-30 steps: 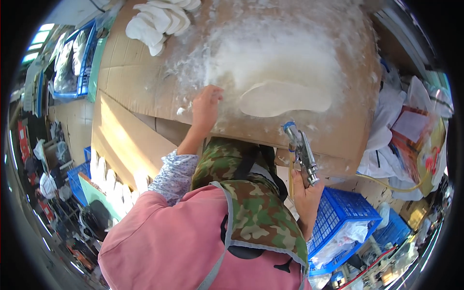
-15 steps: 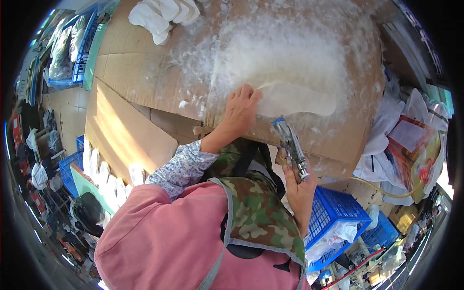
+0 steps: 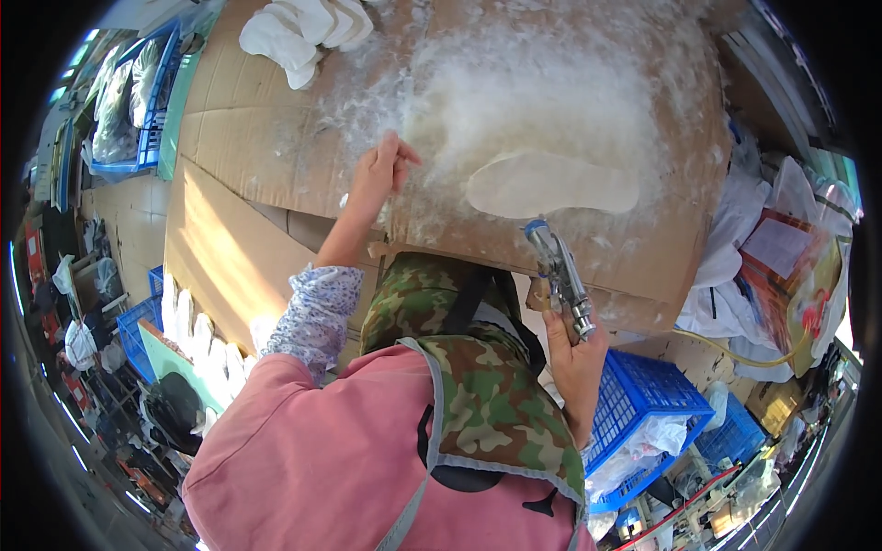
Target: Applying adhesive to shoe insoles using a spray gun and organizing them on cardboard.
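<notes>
A white insole-shaped piece lies flat on the cardboard sheet, near its front edge. In my right hand is a metal spray gun with a blue ring at its nozzle. The nozzle points at the near edge of the insole, a short way from it. My left hand hovers over the cardboard to the left of the insole, apart from it. Its fingers are loosely bent and spaced, with nothing visible between them.
White fibrous residue covers the cardboard behind the insole. Several white insoles overlap at the far left. More white pieces stand at lower left. A blue crate stands at lower right, below a yellow hose.
My left hand has let go of the insole's left end and moved left across the cardboard. The spray gun has barely shifted in my right hand.
</notes>
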The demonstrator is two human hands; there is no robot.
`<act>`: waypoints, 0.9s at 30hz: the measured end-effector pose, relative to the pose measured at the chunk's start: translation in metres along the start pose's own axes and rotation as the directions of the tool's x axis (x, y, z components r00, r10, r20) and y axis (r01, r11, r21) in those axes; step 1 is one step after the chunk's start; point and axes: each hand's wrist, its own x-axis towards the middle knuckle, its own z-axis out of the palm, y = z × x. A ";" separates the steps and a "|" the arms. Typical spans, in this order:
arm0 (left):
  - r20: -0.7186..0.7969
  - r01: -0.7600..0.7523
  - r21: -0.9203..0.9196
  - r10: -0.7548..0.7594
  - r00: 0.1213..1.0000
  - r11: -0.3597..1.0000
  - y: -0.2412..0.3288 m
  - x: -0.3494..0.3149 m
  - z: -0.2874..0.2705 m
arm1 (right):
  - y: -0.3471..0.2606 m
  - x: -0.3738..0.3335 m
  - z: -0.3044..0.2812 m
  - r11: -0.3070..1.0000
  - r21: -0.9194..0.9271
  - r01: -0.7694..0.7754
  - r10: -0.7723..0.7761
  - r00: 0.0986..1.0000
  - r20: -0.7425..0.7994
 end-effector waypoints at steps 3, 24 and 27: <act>-0.155 -0.238 0.011 0.237 0.959 0.971 0.071 -0.011 0.049 | 0.001 -0.001 0.000 0.999 -0.034 -0.016 0.016 1.000 -0.003; -0.281 -0.214 0.420 0.350 0.893 0.882 0.009 -0.004 0.123 | 0.001 0.006 0.006 0.999 -0.032 0.029 -0.028 0.999 0.020; -0.288 -0.249 0.429 0.393 0.873 0.868 -0.003 0.003 0.128 | -0.005 0.008 0.007 0.993 -0.113 0.020 -0.015 0.999 0.047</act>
